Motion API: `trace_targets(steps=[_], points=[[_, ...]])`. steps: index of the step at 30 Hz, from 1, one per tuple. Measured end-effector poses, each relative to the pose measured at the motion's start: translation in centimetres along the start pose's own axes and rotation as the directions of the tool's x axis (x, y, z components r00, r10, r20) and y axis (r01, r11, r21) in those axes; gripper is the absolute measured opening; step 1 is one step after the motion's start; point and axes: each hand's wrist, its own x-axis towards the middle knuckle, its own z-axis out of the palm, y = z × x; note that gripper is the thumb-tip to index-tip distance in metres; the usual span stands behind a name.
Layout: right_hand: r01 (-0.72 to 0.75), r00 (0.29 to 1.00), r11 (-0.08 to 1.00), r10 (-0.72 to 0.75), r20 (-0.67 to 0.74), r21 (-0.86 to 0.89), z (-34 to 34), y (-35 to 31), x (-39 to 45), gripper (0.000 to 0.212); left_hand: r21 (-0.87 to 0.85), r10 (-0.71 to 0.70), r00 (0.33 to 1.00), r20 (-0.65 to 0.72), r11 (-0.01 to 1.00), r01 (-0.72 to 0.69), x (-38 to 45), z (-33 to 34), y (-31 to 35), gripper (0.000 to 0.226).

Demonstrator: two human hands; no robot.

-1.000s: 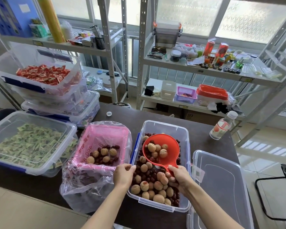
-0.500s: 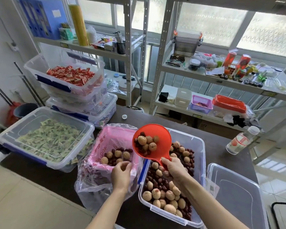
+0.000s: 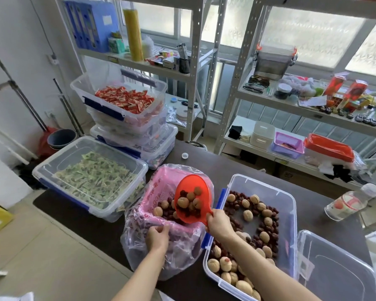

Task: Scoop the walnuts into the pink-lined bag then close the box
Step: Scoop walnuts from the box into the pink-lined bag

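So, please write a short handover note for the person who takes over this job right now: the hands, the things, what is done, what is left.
Left hand: grips the near rim of the pink-lined bag, holding it open.
Right hand: holds the red scoop by its handle, loaded with walnuts and dates, over the bag.
Box: open, right of the bag, with many walnuts inside. Its lid lies to the right.
Done: some walnuts are in the bag.
Left: tip this scoop, keep scooping, then close the box.
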Motion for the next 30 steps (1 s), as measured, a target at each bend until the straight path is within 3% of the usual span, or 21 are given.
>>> trace_targets(steps=[4,13,16,22,30], points=[[0.096,0.990,0.977,-0.113,-0.085,-0.190,0.0,-2.6,-1.8,0.018,-0.002,0.002,1.000,0.003,1.000,-0.002,-0.1,0.4,1.2,0.031],[0.255,0.916,0.814,-0.376,-0.139,-0.521,0.6,-3.5,-2.1,0.044,0.031,-0.015,0.999,0.049,0.999,0.013,3.2,1.4,-0.7,0.034],[0.264,0.898,0.732,-0.423,-0.116,-0.628,0.5,-3.8,-2.0,0.058,-0.042,0.029,0.997,0.077,0.999,-0.026,1.3,0.8,0.9,0.023],[0.279,0.863,0.647,-0.493,-0.110,-0.709,-0.1,-4.2,-1.7,0.060,-0.040,0.032,0.998,0.057,0.999,-0.030,1.1,0.7,1.3,0.025],[0.210,0.868,0.683,-0.460,-0.189,-0.699,-1.6,-3.6,-1.7,0.064,-0.071,0.073,0.997,0.019,0.995,-0.071,-0.5,-0.3,1.7,0.017]])
